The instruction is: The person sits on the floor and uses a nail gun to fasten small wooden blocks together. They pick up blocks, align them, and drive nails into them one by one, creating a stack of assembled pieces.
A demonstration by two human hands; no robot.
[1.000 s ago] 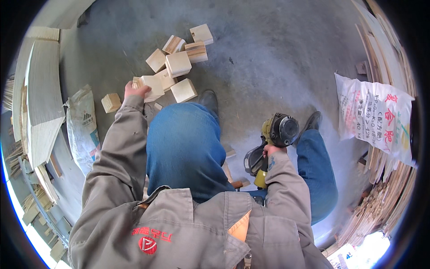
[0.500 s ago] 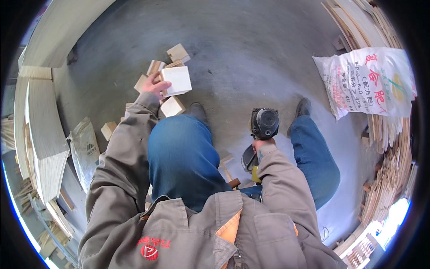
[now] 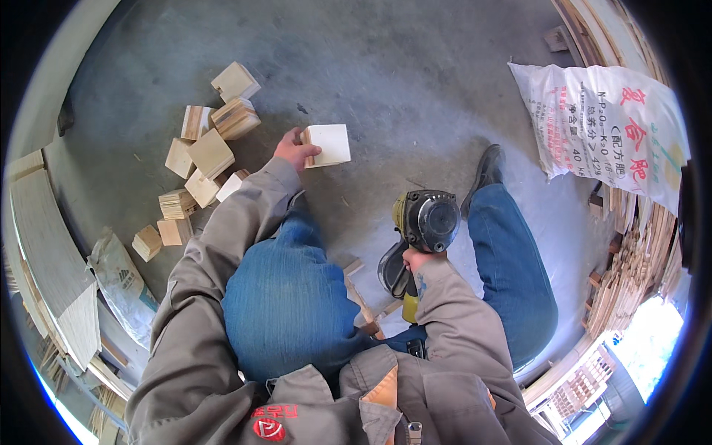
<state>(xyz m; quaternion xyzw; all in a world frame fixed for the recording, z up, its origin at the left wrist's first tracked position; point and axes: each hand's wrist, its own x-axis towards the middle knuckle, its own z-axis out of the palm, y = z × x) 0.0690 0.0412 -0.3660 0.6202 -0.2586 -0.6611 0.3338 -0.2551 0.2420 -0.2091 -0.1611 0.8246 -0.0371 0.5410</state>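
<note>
Nearest is the person's grey-brown jacket (image 3: 467,386), with a red emblem and an orange lining showing at the front opening. Just beyond it, the bent left knee (image 3: 289,297) in blue jeans stands out large, and partly hidden pale wood strips (image 3: 358,293) lie between the legs. The right hand (image 3: 419,259) is closed around the grip of a power tool (image 3: 430,219) in yellow-green and black, its round black head cap facing up; most of the fingers are hidden by the tool and the cuff. The right leg (image 3: 512,274) bends out beside it, ending in a dark shoe (image 3: 486,174). Farther out, past the left knee, the fingers of the left hand (image 3: 298,150) grip a pale square wooden block (image 3: 328,144) by its left edge, the thumb over the top face; whether the block rests on the floor (image 3: 371,81) or is lifted I cannot tell. To the left of that hand, well apart from the held block, a loose heap of wooden blocks (image 3: 211,153) lies at mixed angles, several leaning on or touching one another. Toward the left rim are a crumpled pale sack (image 3: 122,278) and stacked boards (image 3: 55,230); toward the right rim, a white printed sack (image 3: 593,126) lies against piled wood strips (image 3: 638,252).
</note>
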